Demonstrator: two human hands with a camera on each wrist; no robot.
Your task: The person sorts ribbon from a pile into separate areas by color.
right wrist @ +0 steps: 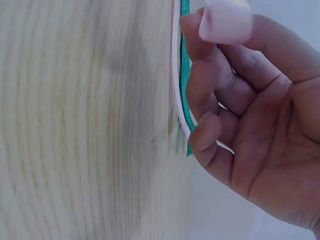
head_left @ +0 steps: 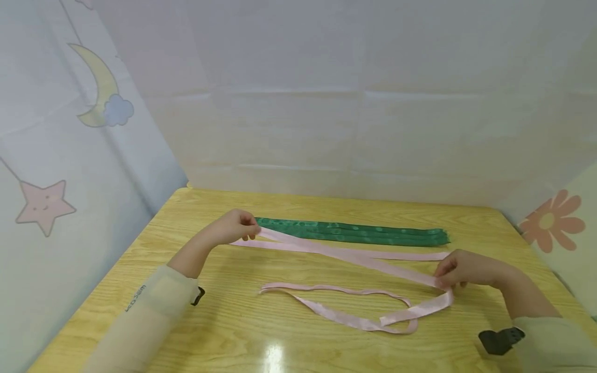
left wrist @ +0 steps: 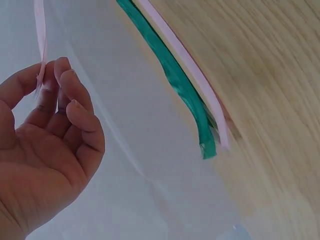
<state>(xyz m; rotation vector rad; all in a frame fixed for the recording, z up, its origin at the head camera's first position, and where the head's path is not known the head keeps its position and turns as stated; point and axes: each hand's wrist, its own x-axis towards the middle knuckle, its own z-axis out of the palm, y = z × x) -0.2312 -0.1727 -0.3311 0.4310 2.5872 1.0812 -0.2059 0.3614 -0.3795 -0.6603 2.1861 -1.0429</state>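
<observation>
A pink satin ribbon (head_left: 387, 267) stretches slantwise between the two hands above the table. The left hand (head_left: 237, 227) pinches one end between thumb and index finger; a frayed tip pokes out below the pinch in the left wrist view. Farther along the ribbon, the right hand (head_left: 475, 270) pinches it between thumb and fingertips. From there the rest drops and lies in a loose loop (head_left: 338, 316) on the wood. Behind the stretched part, a second pink ribbon strip (head_left: 396, 256) lies straight across the table. Beyond it are several green ribbon strips (head_left: 373, 234), side by side.
The wood-grain table (head_left: 224, 331) has its far edge against a pale hanging sheet (head_left: 298, 129). At the left a sheet carries a moon (head_left: 104, 83) and a star (head_left: 45, 204); a flower print (head_left: 552, 221) shows at the right. Dark straps sit at both cuffs.
</observation>
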